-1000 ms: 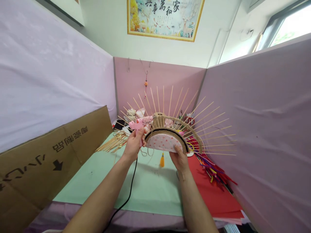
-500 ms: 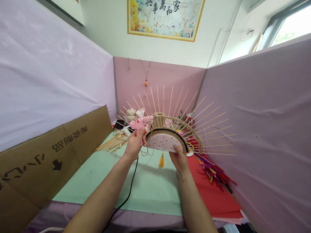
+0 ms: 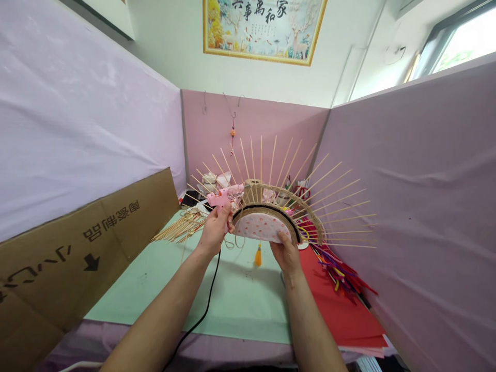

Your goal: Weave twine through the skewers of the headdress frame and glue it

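Note:
My left hand is closed around a pink glue gun, whose nozzle points right at the twine arc of a fan-shaped craft. A black cord hangs from the gun past my left forearm. My right hand grips the lower right edge of the craft and holds it up over the table. The craft has a white half-round centre with red dots, a black rim, twine bands and thin wooden sticks fanning outward. A loose loop of twine dangles near the left hand. An orange tassel hangs below the centre.
A pale green sheet covers the table, with red paper on the right. Coloured pipe cleaners lie there. Loose sticks rest at the left, beside a cardboard panel. Pink and lilac partitions surround the table.

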`<state>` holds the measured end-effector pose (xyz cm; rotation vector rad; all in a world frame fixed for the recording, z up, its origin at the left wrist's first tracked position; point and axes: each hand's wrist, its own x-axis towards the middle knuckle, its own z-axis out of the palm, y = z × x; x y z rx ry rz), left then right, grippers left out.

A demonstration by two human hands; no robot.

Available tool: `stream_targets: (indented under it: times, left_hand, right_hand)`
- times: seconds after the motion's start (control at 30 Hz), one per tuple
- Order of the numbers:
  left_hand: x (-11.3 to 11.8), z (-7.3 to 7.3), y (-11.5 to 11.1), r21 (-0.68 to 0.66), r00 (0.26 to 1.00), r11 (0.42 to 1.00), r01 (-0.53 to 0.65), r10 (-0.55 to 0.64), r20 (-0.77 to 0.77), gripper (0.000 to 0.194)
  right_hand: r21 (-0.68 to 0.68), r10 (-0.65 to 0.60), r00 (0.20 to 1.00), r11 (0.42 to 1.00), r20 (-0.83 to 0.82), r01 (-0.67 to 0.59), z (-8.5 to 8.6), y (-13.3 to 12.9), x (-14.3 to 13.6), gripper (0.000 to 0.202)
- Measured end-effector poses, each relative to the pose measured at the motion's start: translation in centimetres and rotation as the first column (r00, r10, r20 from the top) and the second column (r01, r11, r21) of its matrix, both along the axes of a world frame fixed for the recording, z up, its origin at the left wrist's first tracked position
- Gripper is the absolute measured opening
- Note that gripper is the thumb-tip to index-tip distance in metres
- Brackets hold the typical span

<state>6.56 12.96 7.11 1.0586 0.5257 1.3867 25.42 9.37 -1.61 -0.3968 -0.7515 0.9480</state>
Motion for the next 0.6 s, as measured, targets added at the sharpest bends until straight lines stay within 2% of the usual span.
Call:
stream_targets:
  times: [0.23,0.47,0.6]
  left_hand:
    - [-0.08,0.0,0.04,-0.007,1.0,1.0,0.001,-0.001,-0.01,0.042]
    - [-0.28,0.22,-0.24,0.031,0.996,0.996,-0.083,0.082,0.025,0.037]
    - [-0.86,-0.25,-0.16,0.031,0.993,0.993,-0.116,0.116,0.017,0.037]
  right_hand:
    - [-0.005,-0.005,1.0,1.0,-0.007,0.005,0.03,-0.05,-0.1,0.043]
    - [-0.037,-0.023,1.0,0.999,-0.02,0.023,-0.24,0.09,0.01,0.043]
    - [-0.056,-0.04,0.998,0.998,-0.04,0.038,-0.47,0.21,0.07,0.045]
